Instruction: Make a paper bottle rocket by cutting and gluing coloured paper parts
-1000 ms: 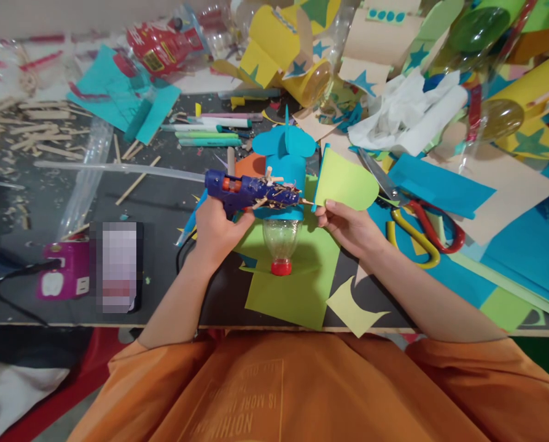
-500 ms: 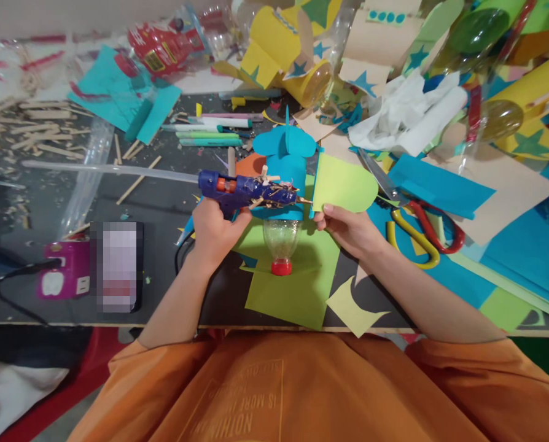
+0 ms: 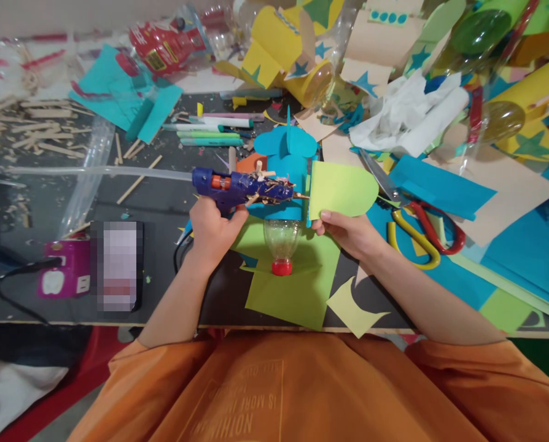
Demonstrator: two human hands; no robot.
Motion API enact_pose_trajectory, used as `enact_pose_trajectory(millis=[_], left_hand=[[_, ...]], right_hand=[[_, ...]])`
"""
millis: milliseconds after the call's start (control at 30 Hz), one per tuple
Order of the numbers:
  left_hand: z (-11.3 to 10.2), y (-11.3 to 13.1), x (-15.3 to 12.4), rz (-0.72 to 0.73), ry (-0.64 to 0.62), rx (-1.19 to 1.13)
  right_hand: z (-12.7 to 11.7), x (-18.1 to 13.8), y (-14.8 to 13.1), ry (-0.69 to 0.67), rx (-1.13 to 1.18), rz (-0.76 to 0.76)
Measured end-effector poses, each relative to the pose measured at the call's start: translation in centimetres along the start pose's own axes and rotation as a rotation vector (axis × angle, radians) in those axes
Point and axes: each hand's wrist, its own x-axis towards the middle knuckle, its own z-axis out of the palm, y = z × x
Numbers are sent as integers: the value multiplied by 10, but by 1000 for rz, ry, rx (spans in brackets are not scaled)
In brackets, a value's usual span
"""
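My left hand [image 3: 214, 236] is closed around the handle of a blue glue gun [image 3: 242, 187], with a long clear glue stick [image 3: 104, 171] sticking out of its back. The gun's nozzle is at the left edge of a lime-green paper piece [image 3: 341, 189] with a rounded right end. My right hand [image 3: 348, 230] pinches that piece at its lower edge; a blue strip shows along its left side. Behind the gun lies a plastic bottle [image 3: 282, 236] with a red cap, wrapped in blue paper [image 3: 289, 161] with fin shapes. Part of the wrap is hidden by the gun.
Scissors [image 3: 422, 230] with red and yellow handles lie to the right among paper scraps. A phone [image 3: 118, 267] and a purple power adapter [image 3: 65, 270] are at left. Markers [image 3: 210, 136], wooden sticks [image 3: 48, 132] and crumpled white tissue [image 3: 408, 113] lie farther back.
The lime-green piece has come slightly toward me and tilted, its left edge now farther left. The glue gun has shifted slightly left. Both hands keep their holds.
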Motion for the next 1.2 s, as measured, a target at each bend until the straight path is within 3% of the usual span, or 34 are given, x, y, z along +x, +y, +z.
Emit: enact_pose_trajectory(millis=[1200], left_hand=[[-3,4,7,-100,159,-26]], right_hand=[[6,-3,-7,-115,-71,-5]])
